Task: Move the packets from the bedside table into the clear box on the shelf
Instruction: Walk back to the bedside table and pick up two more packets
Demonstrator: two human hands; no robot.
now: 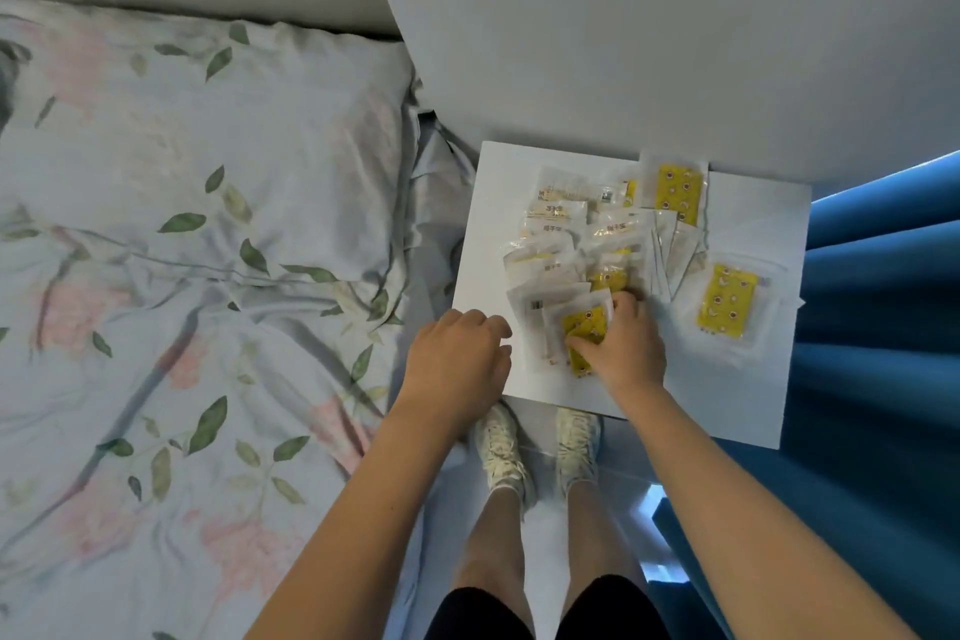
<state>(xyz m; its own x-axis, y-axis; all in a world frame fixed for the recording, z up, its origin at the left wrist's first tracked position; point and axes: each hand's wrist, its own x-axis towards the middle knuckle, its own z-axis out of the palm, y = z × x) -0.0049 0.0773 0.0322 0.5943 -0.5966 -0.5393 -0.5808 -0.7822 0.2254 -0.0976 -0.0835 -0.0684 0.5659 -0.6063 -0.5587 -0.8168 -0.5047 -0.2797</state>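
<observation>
Your right hand (621,346) pinches a yellow packet (584,330) at centre frame, within the packets (587,244) heaped on the white bedside table (748,390). Your left hand (457,353) hovers loosely curled, holding nothing, at the table's left edge. Packet lettering is blurred, unreadable.

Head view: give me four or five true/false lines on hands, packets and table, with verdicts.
1. The right hand pinches a yellow packet. True.
2. The left hand holds a packet. False: it holds nothing and hovers at the bedside table's left edge.
3. The pile of packets lies on the bed. False: it lies on the bedside table.
4. One yellow packet lies apart, to the right of the pile. True.
5. The clear box is in view. False: it is not seen.
</observation>
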